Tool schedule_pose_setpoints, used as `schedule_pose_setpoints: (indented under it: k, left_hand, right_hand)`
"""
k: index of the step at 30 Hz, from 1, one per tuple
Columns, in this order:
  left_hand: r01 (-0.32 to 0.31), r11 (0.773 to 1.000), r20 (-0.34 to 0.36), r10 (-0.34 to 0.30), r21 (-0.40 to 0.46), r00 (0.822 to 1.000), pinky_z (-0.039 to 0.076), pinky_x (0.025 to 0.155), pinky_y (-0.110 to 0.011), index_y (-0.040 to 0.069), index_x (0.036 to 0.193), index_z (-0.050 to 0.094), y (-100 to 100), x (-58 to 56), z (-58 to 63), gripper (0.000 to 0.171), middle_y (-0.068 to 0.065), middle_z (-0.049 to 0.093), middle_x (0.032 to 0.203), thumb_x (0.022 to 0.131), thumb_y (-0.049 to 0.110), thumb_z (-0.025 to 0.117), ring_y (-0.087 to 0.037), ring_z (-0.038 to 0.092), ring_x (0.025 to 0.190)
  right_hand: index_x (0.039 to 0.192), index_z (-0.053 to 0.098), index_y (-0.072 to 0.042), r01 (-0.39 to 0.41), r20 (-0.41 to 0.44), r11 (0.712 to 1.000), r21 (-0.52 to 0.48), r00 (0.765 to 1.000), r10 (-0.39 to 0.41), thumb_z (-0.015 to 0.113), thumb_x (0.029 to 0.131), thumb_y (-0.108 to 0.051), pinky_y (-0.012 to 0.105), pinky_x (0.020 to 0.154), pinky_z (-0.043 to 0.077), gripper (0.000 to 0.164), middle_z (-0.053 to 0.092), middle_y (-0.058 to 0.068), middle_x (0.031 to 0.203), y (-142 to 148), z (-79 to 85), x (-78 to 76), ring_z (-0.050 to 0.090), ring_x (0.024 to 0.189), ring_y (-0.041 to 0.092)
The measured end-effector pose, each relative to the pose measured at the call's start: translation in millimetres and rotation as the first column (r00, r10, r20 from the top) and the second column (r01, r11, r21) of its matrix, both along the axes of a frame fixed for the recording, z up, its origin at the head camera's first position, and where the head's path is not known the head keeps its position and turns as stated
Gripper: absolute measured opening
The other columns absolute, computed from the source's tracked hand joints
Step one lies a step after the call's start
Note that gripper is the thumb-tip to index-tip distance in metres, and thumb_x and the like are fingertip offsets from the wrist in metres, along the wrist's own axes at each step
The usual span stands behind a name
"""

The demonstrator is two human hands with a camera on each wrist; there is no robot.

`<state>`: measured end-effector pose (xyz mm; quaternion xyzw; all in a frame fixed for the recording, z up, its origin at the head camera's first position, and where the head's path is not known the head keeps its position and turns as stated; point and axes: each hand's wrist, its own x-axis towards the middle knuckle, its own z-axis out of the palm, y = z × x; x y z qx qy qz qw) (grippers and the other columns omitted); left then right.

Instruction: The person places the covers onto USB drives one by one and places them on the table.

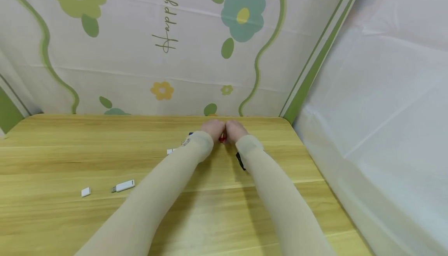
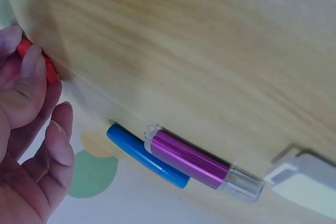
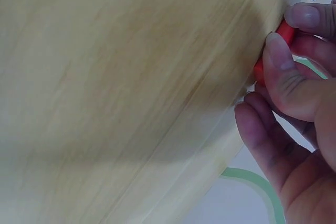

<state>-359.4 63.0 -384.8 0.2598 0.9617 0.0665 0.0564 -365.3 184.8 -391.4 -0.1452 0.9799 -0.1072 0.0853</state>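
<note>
Near the far edge of the table, my left hand [image 1: 212,129] and right hand [image 1: 236,129] meet over a small red stick-shaped thing [image 2: 51,70]. The left thumb and fingers pinch one end of it. In the right wrist view, the right thumb and fingers pinch the other end of the red stick [image 3: 286,31]. Fingers cover much of it, so I cannot tell its exact kind. Beside the left hand lie a slim blue stick [image 2: 147,156] and a purple USB drive [image 2: 191,158] with a clear cap. A white plastic piece [image 2: 310,182] sits by that cap.
Toward the left on the wooden table [image 1: 52,162] lie a white USB drive [image 1: 125,185], its plug bare, and a small white cap [image 1: 85,192]. A flowered cloth [image 1: 133,34] hangs behind the far edge. White sheeting [image 1: 385,112] borders the right side.
</note>
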Motion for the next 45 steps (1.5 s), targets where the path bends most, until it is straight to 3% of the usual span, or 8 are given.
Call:
schedule_pose_setpoints:
  k: [14,30,38,45]
  left_hand:
    - [0.003,1.000,-0.044,-0.002,0.024,0.999,0.054,0.071,-0.031,0.008,0.078,0.070,-7.1,-4.4,-19.0,0.015,-0.006,0.070,0.083,0.090,-0.001,0.067,-0.018,0.063,0.076]
    - [-0.044,0.998,-0.042,0.045,0.035,0.998,0.054,0.071,-0.032,0.011,0.074,0.066,-5.2,1.4,-16.3,0.021,-0.005,0.069,0.083,0.093,0.002,0.065,-0.017,0.062,0.075]
    - [-0.032,0.999,-0.050,0.033,0.024,0.998,0.054,0.070,-0.032,0.011,0.074,0.068,-7.4,2.9,-13.5,0.021,-0.004,0.068,0.082,0.093,0.000,0.065,-0.016,0.061,0.074]
    - [-0.001,0.999,-0.050,0.004,0.052,0.999,0.051,0.068,-0.028,0.009,0.079,0.073,-13.2,3.0,-18.0,0.019,-0.002,0.068,0.079,0.094,0.002,0.065,-0.014,0.058,0.071]
  right_hand:
    - [0.080,0.077,-0.007,-0.071,0.007,0.997,0.031,0.997,0.070,0.084,0.077,0.000,0.030,0.080,0.054,0.010,0.071,0.002,0.082,-1.8,-5.0,6.6,0.065,0.083,0.018]
    - [0.085,0.076,-0.005,-0.043,0.043,0.999,-0.019,0.998,0.044,0.081,0.079,0.002,0.033,0.086,0.054,0.010,0.071,0.005,0.087,0.2,6.0,13.7,0.065,0.087,0.021]
    - [0.084,0.076,-0.006,-0.050,0.046,0.999,0.009,0.998,0.049,0.081,0.079,0.000,0.032,0.083,0.054,0.009,0.070,0.003,0.084,-0.5,5.3,11.4,0.064,0.085,0.019]
    - [0.084,0.076,-0.006,-0.070,0.041,0.997,0.034,0.997,0.069,0.082,0.080,-0.003,0.030,0.079,0.054,0.007,0.070,0.002,0.082,-3.4,4.1,10.9,0.064,0.083,0.018]
